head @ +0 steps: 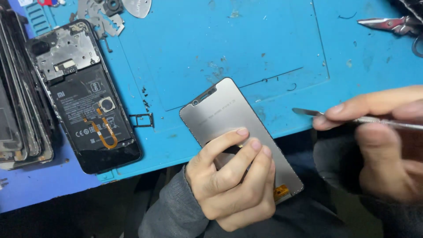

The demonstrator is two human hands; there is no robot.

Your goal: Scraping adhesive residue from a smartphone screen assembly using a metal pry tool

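Grey screen panel (233, 128) sits clamped in the left hand (233, 185); right hand (379, 145), at three o'clock, grips a metal pry tool (308, 112); prying its edge seemingly underway, needing care.

My bench, seen from above under flat, even light.

A blue work mat (246, 48) covers most of what I see, scuffed and dotted with dark specks, with shallow rectangular outlines pressed into it. At nine o'clock lies an opened phone (83, 94), back cover off, its battery and orange ribbon cable showing, and beside it at the far left edge a stack of old screens (17, 114). A small card tray (142, 120) sits just right of the phone. At eleven o'clock there are loose metal plates (103, 15); at one o'clock, pliers (390, 24). Below the mat's front edge, six o'clock is dark.
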